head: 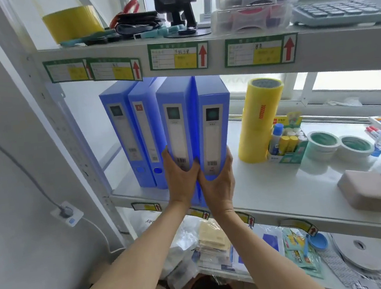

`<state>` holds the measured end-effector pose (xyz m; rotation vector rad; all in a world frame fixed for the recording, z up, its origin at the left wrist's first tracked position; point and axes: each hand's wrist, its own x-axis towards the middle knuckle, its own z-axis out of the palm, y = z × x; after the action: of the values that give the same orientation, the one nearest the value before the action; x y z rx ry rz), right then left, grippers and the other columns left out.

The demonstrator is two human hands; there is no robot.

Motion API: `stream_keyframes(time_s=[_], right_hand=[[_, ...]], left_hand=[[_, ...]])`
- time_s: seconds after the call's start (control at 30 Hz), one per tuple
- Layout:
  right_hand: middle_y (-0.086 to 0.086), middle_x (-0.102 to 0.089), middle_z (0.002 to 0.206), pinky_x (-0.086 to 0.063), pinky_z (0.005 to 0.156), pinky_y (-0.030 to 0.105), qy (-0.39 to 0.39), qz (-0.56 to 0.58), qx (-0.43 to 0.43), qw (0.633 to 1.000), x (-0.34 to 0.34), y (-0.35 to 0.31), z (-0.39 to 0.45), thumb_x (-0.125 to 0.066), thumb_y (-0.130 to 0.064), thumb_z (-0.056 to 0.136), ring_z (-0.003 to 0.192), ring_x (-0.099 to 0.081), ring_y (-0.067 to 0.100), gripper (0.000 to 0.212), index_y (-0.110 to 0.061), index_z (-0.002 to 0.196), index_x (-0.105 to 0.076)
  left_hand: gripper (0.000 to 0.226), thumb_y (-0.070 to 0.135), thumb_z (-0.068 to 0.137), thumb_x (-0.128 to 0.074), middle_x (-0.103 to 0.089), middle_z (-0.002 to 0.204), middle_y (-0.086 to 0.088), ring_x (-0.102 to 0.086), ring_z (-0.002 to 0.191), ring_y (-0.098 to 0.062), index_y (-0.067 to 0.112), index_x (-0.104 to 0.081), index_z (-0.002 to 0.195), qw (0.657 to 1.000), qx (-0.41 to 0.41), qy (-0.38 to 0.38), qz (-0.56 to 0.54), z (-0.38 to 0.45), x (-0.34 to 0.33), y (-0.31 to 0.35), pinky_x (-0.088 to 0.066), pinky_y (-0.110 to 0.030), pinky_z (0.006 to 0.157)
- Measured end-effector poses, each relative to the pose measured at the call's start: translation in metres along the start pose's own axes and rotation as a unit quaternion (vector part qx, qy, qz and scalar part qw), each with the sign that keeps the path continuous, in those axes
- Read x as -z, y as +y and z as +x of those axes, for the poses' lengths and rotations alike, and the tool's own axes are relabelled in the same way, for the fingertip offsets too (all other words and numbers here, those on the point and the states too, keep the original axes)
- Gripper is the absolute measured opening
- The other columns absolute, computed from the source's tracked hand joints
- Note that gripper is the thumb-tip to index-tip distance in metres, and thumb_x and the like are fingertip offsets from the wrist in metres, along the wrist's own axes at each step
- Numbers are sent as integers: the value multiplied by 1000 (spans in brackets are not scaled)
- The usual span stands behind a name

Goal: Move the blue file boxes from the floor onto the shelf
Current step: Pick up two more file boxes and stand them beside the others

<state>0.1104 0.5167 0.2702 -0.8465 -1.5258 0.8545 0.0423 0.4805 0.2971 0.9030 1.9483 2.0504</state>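
Several blue file boxes stand upright on the middle shelf (272, 190), spines toward me. Two boxes (124, 132) (145, 130) lean together at the left. My left hand (181, 178) grips the bottom of the third box (175, 117). My right hand (219, 181) grips the bottom of the fourth box (214, 127). Both held boxes sit at the shelf's front edge, side by side and touching. The lower ends of their spines are hidden by my fingers.
A tall yellow tape stack (258, 120) stands right of the boxes, then glue sticks (285, 141), tape rolls (323, 144) and a beige block (368, 189). The upper shelf carries a calculator (340, 11) and clutter. A wall socket (67, 212) is at left; bags and papers lie below.
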Motion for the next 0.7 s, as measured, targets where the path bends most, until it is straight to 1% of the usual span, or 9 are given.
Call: stream_keyframes(time_s=[0.03, 0.13, 0.17, 0.27, 0.37, 0.4, 0.53, 0.6, 0.7], right_hand=[[1, -50, 145, -54, 100, 45, -7, -3, 4, 1000, -4, 4, 4, -76, -39, 83, 130, -54, 20, 84, -19, 151, -30], [2, -47, 148, -56, 98, 47, -17, -14, 3, 1000, -14, 16, 13, -75, -38, 84, 133, -52, 21, 85, -21, 152, -27], [1, -46, 149, -56, 98, 47, -18, -15, 0, 1000, -17, 19, 15, -76, -37, 84, 133, -51, 21, 86, -22, 152, -25], [-1, -42, 152, -56, 98, 48, -20, -18, -14, 1000, -25, 23, 21, -77, -35, 83, 136, -48, 20, 89, -28, 152, -21], [-2, -39, 154, -53, 102, 50, -25, -12, -34, 999, -29, 27, 24, -79, -36, 81, 140, -44, 20, 92, -31, 152, -20], [-3, -38, 154, -51, 104, 49, -27, -11, -45, 999, -29, 29, 24, -79, -37, 80, 142, -42, 19, 93, -30, 152, -20], [-2, -39, 154, -49, 105, 34, -54, -62, -105, 991, -22, 39, 12, -81, -33, 79, 140, -42, 16, 95, -25, 154, -23], [-1, -43, 152, -50, 94, 33, -63, -108, -137, 983, -18, 44, 2, -80, -31, 79, 136, -48, 18, 95, -23, 155, -23], [-1, -44, 152, -52, 91, 38, -82, -152, -154, 973, -16, 46, -7, -76, -33, 81, 132, -53, 21, 93, -22, 156, -22]], left_hand=[[69, 21, 83, -71, -52, 132, 0, -55, 119, -15, 16, -34, 141, 1000, 5, 0, 0, 6, -1, -3, -53, -17, 91], [74, 14, 88, -68, -41, 130, 11, -45, 116, -5, 13, -24, 148, 999, 31, -12, 1, 18, -4, -8, -44, 4, 76], [75, 14, 89, -67, -40, 131, 11, -44, 117, -4, 13, -23, 149, 999, 34, -18, 3, 21, -5, -11, -43, 5, 75], [77, 21, 87, -69, -44, 143, 3, -49, 126, -11, 16, -24, 149, 998, 38, -33, 25, 30, -4, -19, -51, -21, 98], [81, 17, 89, -67, -34, 142, 11, -36, 126, -2, 17, -17, 152, 996, 53, -49, 48, 34, -5, -18, -37, 3, 87], [83, 16, 89, -67, -32, 143, 11, -32, 128, -1, 16, -14, 153, 995, 61, -52, 59, 33, -5, -17, -30, 4, 88], [91, 17, 83, -73, -29, 157, -3, -31, 144, -18, 14, -16, 153, 985, 74, -56, 144, 24, -2, -32, -31, -24, 110], [92, 18, 80, -75, -33, 154, -7, -36, 141, -21, 12, -18, 153, 976, 94, -59, 189, 16, 0, -42, -35, -30, 107], [84, 24, 81, -73, -39, 149, -8, -41, 137, -25, 10, -27, 150, 955, 101, -61, 272, 8, 1, -54, -38, -33, 104]])
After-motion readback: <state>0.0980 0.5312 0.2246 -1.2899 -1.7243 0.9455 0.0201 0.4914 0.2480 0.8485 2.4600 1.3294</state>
